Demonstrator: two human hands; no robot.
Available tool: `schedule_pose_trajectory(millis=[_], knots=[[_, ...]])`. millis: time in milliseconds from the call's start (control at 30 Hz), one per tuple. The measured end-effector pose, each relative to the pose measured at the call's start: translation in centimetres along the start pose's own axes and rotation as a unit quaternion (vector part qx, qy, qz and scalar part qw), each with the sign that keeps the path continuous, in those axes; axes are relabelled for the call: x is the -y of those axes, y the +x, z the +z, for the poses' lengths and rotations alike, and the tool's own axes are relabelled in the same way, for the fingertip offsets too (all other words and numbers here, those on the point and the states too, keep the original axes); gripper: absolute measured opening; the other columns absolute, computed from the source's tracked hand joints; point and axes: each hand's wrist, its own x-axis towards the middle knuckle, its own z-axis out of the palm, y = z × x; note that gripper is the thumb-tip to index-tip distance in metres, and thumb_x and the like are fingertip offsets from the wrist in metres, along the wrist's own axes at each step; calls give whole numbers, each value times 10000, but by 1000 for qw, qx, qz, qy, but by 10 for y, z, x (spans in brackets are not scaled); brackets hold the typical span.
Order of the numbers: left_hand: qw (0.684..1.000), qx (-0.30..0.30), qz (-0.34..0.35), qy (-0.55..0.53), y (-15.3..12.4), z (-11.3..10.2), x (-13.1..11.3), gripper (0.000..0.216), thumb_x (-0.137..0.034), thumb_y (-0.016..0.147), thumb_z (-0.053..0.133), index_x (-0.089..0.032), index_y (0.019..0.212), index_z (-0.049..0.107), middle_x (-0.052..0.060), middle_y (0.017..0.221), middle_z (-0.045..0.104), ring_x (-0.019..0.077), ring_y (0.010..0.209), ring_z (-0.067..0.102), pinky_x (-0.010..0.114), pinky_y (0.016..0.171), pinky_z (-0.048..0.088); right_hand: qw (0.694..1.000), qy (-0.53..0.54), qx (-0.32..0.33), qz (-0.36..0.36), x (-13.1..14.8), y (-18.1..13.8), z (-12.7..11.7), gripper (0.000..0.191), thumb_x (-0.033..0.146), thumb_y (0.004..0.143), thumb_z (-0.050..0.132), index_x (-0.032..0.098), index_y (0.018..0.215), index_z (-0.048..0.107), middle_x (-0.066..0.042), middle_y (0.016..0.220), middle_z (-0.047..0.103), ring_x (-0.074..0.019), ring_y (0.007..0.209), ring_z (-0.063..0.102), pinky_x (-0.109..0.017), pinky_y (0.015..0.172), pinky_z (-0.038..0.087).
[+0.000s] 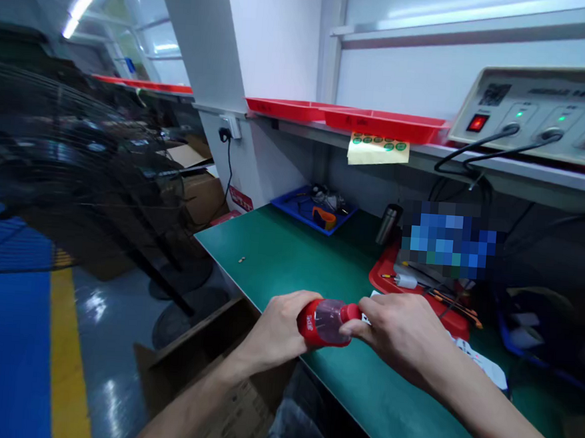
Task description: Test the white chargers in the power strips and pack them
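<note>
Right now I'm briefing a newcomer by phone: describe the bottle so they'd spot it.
Start at the green bench below the red trays. At its near edge, the left hand and right hand hold a bottle sideways. Unlike the steel tumbler farther back, it is clear plastic with a red label and cap.

A green bench (290, 259) runs from the near right to the far left. At its far edge sit a blue tray (286, 205) and a steel cup (388, 224), with a red tray (381, 275) just nearer. A small scrap (241, 260) lies far left, and white paper (485, 367) lies on the right.
</note>
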Motion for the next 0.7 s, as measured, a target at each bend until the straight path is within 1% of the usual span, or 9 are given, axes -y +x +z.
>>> schedule_pose_trajectory(millis=[33,100,133,200,333,433,567,633,700], knots=[[1000,-3,4,1,3,1,1,476,-394,773,930,-220,1179,753,61,1113,812,247,946,760,356,846,591,1000,7,-10,-10,-3,-2,0,462,580,1143,544,195,962,724,-41,737,706,-186,624,652,-303,570,332],[1000,-8,13,3,9,5,1,472,-365,751,937,-226,1166,759,52,1098,813,247,937,762,351,832,580,998,30,-43,-45,-8,-5,0,417,523,1178,474,208,1084,732,-49,824,746,-188,683,696,-295,601,409],[1000,-5,21,4,12,6,2,471,-342,745,934,-227,1168,761,50,1102,815,251,947,765,352,839,579,996,31,-68,-53,-11,-7,0,419,500,1189,444,214,1075,728,-45,823,746,-185,676,699,-294,599,427],[999,1,41,1,17,9,2,481,-317,735,929,-222,1176,764,52,1116,818,262,969,771,356,854,581,992,23,-109,-52,-18,-10,2,462,531,1184,425,227,1008,725,-41,789,743,-189,630,695,-302,564,444],[998,6,60,4,29,15,7,528,-419,742,943,-212,1190,756,65,1121,820,272,967,776,359,850,580,987,44,-137,-74,-31,-13,7,450,590,1170,410,269,1175,725,-61,963,822,-211,691,763,-311,529,505],[998,12,67,10,37,19,10,564,-485,739,947,-216,1195,750,68,1115,819,279,965,778,360,846,580,982,13,-169,-77,-37,-15,8,416,581,1166,434,265,1154,705,-49,916,822,-210,634,757,-316,492,510],[996,8,87,2,48,24,8,465,-366,769,909,-223,1180,746,58,1123,818,271,975,777,358,858,576,986,-4,-139,-87,-36,-17,6,393,419,1211,332,248,1320,669,-71,1038,825,-192,781,792,-284,602,554],[995,4,95,2,55,28,7,455,-323,763,904,-221,1177,745,55,1114,814,268,967,773,360,850,574,989,-8,-138,-45,-36,-17,6,388,402,1213,338,234,1207,687,-59,940,799,-186,719,755,-292,587,514],[995,-8,102,7,65,32,6,461,-299,758,905,-216,1181,743,55,1100,809,265,953,767,364,839,573,987,-19,-157,4,-38,-17,7,402,468,1201,389,223,1086,686,-39,812,749,-190,630,701,-307,556,468]])
